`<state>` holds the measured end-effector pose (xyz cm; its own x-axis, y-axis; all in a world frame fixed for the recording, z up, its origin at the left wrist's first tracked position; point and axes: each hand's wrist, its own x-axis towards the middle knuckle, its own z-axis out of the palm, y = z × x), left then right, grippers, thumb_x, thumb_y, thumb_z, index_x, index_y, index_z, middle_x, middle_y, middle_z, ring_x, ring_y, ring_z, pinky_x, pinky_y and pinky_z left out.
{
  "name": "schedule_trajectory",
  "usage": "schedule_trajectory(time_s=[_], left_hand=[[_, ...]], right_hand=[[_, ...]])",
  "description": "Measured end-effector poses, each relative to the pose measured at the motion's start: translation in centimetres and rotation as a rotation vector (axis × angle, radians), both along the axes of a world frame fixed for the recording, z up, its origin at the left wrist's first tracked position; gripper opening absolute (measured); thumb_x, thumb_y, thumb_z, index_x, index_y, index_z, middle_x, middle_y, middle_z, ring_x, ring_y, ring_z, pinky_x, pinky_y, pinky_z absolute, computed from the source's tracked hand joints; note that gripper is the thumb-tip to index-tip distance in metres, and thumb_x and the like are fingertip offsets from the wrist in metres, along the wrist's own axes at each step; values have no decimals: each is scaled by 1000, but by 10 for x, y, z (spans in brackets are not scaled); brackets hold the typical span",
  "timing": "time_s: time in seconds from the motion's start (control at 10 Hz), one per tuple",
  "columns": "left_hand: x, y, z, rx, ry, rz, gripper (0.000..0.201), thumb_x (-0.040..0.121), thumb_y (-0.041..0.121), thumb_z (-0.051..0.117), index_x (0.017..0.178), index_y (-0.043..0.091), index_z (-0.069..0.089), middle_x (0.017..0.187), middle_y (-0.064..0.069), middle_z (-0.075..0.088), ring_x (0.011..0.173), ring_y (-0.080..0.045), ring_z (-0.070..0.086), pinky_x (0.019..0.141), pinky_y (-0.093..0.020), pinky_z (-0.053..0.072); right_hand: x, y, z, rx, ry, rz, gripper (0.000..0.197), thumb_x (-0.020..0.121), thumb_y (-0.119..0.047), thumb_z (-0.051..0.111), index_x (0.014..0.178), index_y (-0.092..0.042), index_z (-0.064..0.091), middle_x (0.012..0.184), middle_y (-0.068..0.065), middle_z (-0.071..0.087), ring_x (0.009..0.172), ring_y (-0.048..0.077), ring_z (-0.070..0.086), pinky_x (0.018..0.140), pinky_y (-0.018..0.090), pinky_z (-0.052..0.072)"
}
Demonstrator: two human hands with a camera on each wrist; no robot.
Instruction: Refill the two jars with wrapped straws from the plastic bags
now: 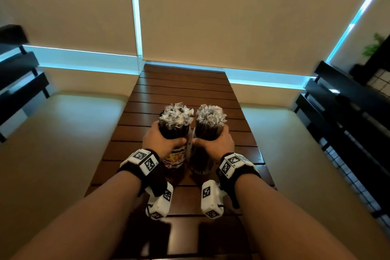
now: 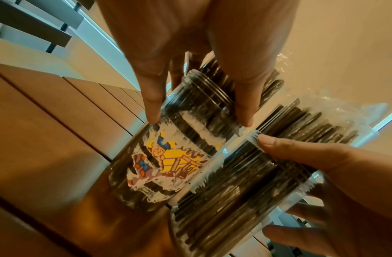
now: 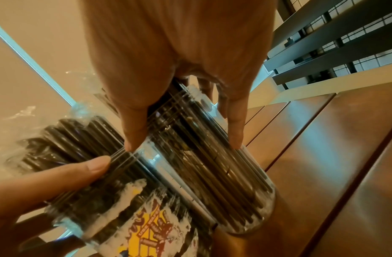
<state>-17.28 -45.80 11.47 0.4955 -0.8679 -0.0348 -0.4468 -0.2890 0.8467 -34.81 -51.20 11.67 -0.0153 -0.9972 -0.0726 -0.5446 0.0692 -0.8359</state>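
Two clear jars stand side by side on the slatted wooden table (image 1: 183,86), both packed with dark wrapped straws whose clear wrapper ends fan out above the rims. The left jar (image 1: 175,158) (image 2: 168,156) carries a torn yellow cartoon label. My left hand (image 1: 162,139) (image 2: 197,97) grips it around the neck. The right jar (image 1: 200,162) (image 3: 212,173) is plain, and my right hand (image 1: 213,139) (image 3: 184,121) grips its neck. The left straw bundle (image 1: 176,114) and right straw bundle (image 1: 211,115) stand upright. No plastic bags show.
Cream cushioned benches (image 1: 63,143) flank the table on both sides. Dark slatted backrests (image 1: 348,116) rise at the far left and right. Pale roller blinds (image 1: 211,17) close the view beyond the table's far end. A small plant (image 1: 373,46) sits at the right.
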Motion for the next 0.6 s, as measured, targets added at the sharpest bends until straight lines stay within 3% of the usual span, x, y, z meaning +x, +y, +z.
schedule_trajectory(time_s=[0.2, 0.4, 0.5, 0.6], left_hand=[[10, -38, -5, 16, -32, -20, 86, 59, 47, 89, 132, 20, 52, 127, -2, 62, 118, -24, 58, 97, -34, 47], [21, -55, -12, 39, -35, -32, 99, 58, 55, 87, 138, 17, 43, 132, -4, 57, 121, -25, 56, 98, -36, 47], [21, -45, -5, 67, -36, -74, 124, 51, 69, 84, 148, 16, 27, 144, -8, 46, 131, -27, 48, 105, -43, 45], [23, -25, 0, 117, -56, -45, 148, 49, 74, 80, 156, 19, -6, 161, -14, 13, 146, -32, 23, 115, -49, 31]], right_hand=[[6, -32, 0, 26, -20, 12, 88, 57, -43, 90, 129, -26, 42, 126, 2, 58, 118, 26, 56, 95, 35, 49], [8, -43, 2, 28, -65, 28, 88, 59, -41, 90, 132, -27, 43, 124, -2, 60, 114, 22, 58, 86, 25, 45], [9, -37, 2, 28, -73, 50, 111, 47, -56, 90, 139, -27, 36, 131, -3, 56, 120, 20, 55, 97, 32, 48], [3, -24, 3, -15, -28, 14, 139, 40, -77, 80, 152, -30, 13, 153, 6, 32, 139, 28, 35, 111, 50, 37]])
